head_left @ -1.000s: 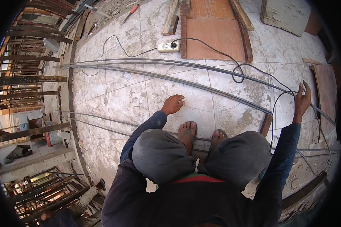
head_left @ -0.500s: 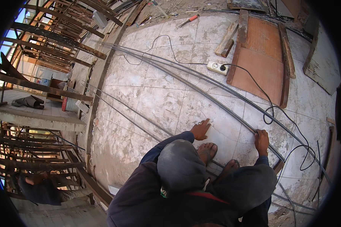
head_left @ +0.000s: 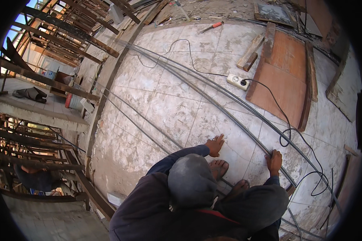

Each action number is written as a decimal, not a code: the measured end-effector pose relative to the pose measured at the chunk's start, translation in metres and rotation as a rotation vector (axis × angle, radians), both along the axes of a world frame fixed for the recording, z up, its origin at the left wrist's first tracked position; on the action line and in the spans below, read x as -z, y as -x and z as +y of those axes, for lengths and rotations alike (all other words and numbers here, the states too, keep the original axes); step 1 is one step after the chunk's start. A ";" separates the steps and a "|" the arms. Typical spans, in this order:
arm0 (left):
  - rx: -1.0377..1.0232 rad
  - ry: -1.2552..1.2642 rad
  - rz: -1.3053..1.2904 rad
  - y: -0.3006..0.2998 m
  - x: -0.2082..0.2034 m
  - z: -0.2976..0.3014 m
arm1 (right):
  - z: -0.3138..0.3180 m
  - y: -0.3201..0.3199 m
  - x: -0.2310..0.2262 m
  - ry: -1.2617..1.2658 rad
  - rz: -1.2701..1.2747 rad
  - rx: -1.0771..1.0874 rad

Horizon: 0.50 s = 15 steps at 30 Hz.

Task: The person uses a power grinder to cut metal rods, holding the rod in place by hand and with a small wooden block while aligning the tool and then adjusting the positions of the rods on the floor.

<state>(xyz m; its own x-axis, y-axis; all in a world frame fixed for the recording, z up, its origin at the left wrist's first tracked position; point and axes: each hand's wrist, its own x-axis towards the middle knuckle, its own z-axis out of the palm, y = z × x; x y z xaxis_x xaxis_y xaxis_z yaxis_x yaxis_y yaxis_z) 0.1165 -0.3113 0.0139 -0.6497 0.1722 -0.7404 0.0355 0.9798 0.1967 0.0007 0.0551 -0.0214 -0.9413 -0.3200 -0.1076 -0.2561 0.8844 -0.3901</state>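
Note:
My left hand is held low over the white tiled floor, with its fingers spread and nothing in them. My right hand has its fingers curled round a long steel reinforcing bar that runs diagonally across the tiles. The underside of that grip is hidden. Just beyond lie more ribbed bars, roughly alongside the first. My bare feet are between my hands, and two thinner bars reach toward my left arm, which covers their near ends.
A white power strip with a black cord lies beyond the bars. Near it are a wooden panel, a wood offcut and an orange-handled tool. Timber beams stand on the left, with another person among them.
The whole view has turned and shifted slightly. My left hand's fingers point a little more forward and apart. My right hand stays on the same bar.

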 end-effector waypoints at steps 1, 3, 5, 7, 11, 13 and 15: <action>0.002 0.000 -0.003 0.000 -0.001 0.000 | 0.001 -0.001 0.000 0.041 0.007 -0.015; -0.004 0.000 -0.008 -0.001 0.000 -0.001 | 0.000 -0.006 -0.003 0.077 0.018 -0.041; -0.022 0.001 -0.012 -0.003 0.002 -0.002 | -0.002 -0.013 -0.010 0.068 0.024 -0.066; -0.021 0.023 -0.007 -0.003 -0.001 0.000 | -0.003 -0.019 -0.009 0.069 0.096 -0.083; -0.035 0.020 0.014 0.003 -0.006 0.005 | 0.002 -0.015 -0.004 0.008 0.134 -0.121; -0.022 0.012 0.000 0.005 -0.009 0.006 | 0.012 -0.008 0.000 -0.018 0.081 -0.184; -0.019 -0.001 0.008 0.008 -0.006 0.007 | 0.023 -0.003 -0.005 -0.011 0.001 -0.261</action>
